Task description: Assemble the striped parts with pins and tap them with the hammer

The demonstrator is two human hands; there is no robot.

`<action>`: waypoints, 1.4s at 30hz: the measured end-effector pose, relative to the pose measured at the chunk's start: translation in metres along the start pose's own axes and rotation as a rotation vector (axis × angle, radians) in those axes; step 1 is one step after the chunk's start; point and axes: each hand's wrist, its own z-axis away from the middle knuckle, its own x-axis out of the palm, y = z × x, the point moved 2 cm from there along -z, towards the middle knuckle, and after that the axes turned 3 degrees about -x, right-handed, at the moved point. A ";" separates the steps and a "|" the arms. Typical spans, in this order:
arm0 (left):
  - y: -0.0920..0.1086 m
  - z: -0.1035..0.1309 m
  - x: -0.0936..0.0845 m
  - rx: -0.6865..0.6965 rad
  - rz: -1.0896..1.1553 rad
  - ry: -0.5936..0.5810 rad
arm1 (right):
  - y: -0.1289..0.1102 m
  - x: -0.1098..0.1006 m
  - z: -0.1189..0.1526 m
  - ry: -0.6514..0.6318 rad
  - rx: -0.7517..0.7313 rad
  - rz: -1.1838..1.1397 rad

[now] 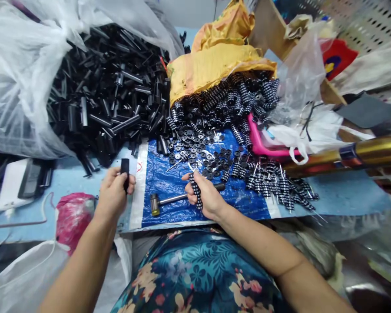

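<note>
My left hand [114, 191] holds a smooth black tube [125, 170] upright between thumb and fingers, over the front left of the table. Near the middle, my right hand [203, 193] is wrapped round a black roller with white marks [196, 190]. Under that hand lies a small hammer [154, 204] on a blue sheet [172, 219]. Small black discs [195, 143] are scattered behind my right hand. More marked rollers with metal pins [267, 180] lie to its right.
A big clear bag [22, 87] of black tubes [111, 95] fills the back left. A yellow sack [211, 65] spills marked rollers at the back. On the right are a pink tray [257, 141] and a gold roll [378, 152]. A pink bundle [73, 217] sits front left.
</note>
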 end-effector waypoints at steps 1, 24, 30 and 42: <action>-0.001 0.010 0.005 -0.061 0.142 -0.062 | 0.000 0.000 0.001 -0.011 -0.013 0.017; 0.000 0.087 0.072 -0.045 0.241 -0.328 | -0.014 -0.019 0.019 -0.380 -1.219 1.197; 0.005 0.095 0.075 -0.034 0.321 -0.265 | -0.010 -0.007 0.028 -0.359 -1.346 1.268; -0.010 0.083 0.059 -0.404 0.602 -0.557 | -0.002 -0.017 0.022 -0.359 -1.225 1.324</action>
